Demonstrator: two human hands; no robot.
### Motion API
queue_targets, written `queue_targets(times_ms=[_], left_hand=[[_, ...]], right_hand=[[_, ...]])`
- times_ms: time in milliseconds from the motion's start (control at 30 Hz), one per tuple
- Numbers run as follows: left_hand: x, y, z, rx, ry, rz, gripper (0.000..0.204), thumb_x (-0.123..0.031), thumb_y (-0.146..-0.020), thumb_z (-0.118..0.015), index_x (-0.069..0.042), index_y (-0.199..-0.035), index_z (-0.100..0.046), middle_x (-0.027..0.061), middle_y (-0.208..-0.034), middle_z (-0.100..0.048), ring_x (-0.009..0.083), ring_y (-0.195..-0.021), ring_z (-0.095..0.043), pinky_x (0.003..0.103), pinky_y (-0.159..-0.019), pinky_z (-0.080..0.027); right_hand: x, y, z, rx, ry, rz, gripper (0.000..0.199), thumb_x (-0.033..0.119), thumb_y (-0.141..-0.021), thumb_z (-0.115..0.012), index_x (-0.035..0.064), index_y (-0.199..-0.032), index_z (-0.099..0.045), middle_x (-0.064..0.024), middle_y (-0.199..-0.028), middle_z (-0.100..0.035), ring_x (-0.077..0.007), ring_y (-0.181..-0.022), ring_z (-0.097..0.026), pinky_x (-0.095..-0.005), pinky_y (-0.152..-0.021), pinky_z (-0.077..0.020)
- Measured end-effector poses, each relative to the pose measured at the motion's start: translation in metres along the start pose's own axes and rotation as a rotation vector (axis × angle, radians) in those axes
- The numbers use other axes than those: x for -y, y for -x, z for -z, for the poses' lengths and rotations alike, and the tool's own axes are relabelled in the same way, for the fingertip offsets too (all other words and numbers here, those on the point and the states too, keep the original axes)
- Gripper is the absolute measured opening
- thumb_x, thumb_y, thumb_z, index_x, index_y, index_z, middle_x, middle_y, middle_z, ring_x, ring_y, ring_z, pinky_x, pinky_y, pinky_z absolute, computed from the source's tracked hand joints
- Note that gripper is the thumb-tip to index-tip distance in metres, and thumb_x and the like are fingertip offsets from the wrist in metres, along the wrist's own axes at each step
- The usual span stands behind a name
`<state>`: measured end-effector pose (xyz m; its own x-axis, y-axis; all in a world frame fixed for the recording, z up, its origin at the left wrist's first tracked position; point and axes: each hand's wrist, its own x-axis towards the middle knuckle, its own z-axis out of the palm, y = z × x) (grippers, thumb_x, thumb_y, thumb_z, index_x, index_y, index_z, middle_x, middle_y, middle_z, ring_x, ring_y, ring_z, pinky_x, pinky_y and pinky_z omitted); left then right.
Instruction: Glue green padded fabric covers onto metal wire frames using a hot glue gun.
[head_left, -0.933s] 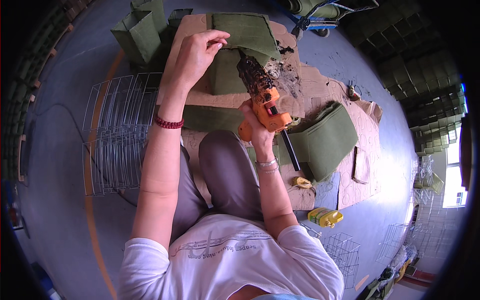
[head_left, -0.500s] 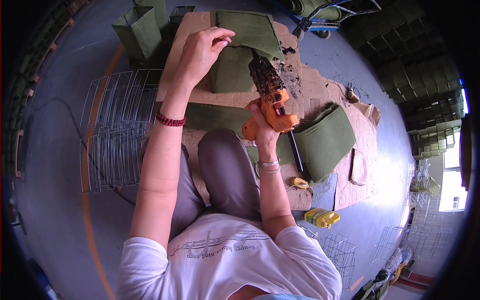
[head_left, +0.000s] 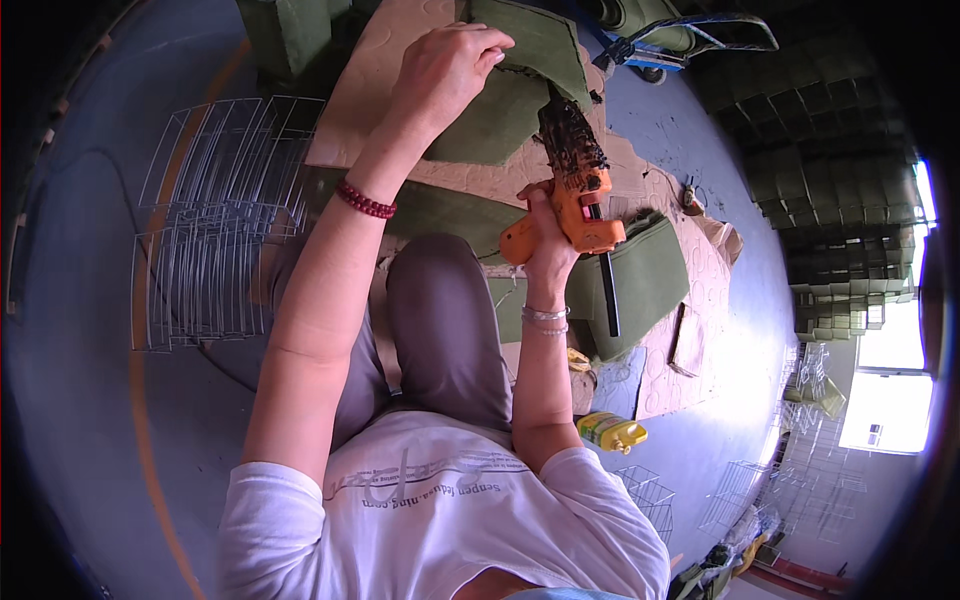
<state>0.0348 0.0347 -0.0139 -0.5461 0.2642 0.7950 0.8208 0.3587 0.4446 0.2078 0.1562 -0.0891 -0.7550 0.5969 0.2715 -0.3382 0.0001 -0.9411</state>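
My right hand (head_left: 548, 238) is wrapped around the handle of an orange glue gun (head_left: 590, 232). Black residue cakes its front half, and a black glue stick (head_left: 611, 300) sticks out of its rear. The nozzle end points away from me, at the near edge of a green fabric flap (head_left: 545, 45). Above the flap's left edge, my left hand (head_left: 450, 75) is closed in a pinch; whatever lies between the fingertips cannot be made out. Under the flap lies another green fabric part (head_left: 490, 125), resting on cardboard (head_left: 345, 125).
Wire frames (head_left: 215, 260) stand on the floor at left. Stacked green fabric sheets (head_left: 650, 280) lie right of the glue gun, near a yellow bottle (head_left: 612, 432). A blue cart (head_left: 690, 45) is at the far right, and a green box (head_left: 285, 40) at the far left.
The view has shifted, and both hands appear farther right in it. The glue gun stays in my right hand by the flap's edge, and my left hand keeps its pinch.
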Motion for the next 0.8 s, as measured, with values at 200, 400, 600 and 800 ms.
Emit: queue_targets(times_ms=[200, 400, 600, 800], left_hand=[[-0.004, 0.001, -0.004, -0.023, -0.003, 0.029, 0.014, -0.015, -0.084, -0.062, -0.008, -0.096, -0.067, 0.007, -0.088, -0.067, 0.0255, -0.077, -0.064, 0.034, -0.072, -0.05], [-0.004, 0.003, -0.004, -0.015, -0.005, 0.088, 0.015, -0.016, -0.084, -0.062, -0.009, -0.096, -0.067, 0.005, -0.085, -0.066, 0.024, -0.075, -0.064, 0.034, -0.071, -0.05], [-0.012, 0.003, -0.003, -0.02, 0.039, 0.099, 0.012, -0.011, -0.082, -0.06, -0.004, -0.09, -0.066, 0.0101, -0.082, -0.066, 0.0259, -0.078, -0.064, 0.036, -0.07, -0.05], [-0.004, 0.006, -0.003, -0.135, 0.077, 0.037, 0.009, -0.004, -0.078, -0.058, 0.0, -0.082, -0.065, 0.015, -0.079, -0.065, 0.0287, -0.081, -0.064, 0.038, -0.072, -0.051]], right_hand=[[-0.005, -0.005, 0.007, -0.009, -0.025, 0.06, 0.016, -0.001, -0.082, -0.06, 0.0013, -0.097, -0.054, -0.0041, -0.085, -0.059, -0.0121, -0.08, -0.056, -0.0265, -0.076, -0.0448], [0.001, -0.007, 0.007, -0.031, 0.023, 0.047, 0.016, -0.001, -0.081, -0.058, 0.0018, -0.096, -0.053, -0.0037, -0.082, -0.057, -0.0118, -0.079, -0.055, -0.0253, -0.073, -0.043], [0.007, -0.008, 0.014, -0.066, 0.071, 0.056, 0.02, -0.001, -0.08, -0.058, 0.0029, -0.099, -0.052, -0.0046, -0.083, -0.057, -0.0133, -0.078, -0.056, -0.026, -0.072, -0.0442], [0.004, -0.012, 0.015, -0.065, 0.138, 0.105, 0.015, 0.001, -0.079, -0.059, 0.003, -0.092, -0.054, -0.0052, -0.084, -0.057, -0.0142, -0.076, -0.055, -0.0278, -0.073, -0.0445]])
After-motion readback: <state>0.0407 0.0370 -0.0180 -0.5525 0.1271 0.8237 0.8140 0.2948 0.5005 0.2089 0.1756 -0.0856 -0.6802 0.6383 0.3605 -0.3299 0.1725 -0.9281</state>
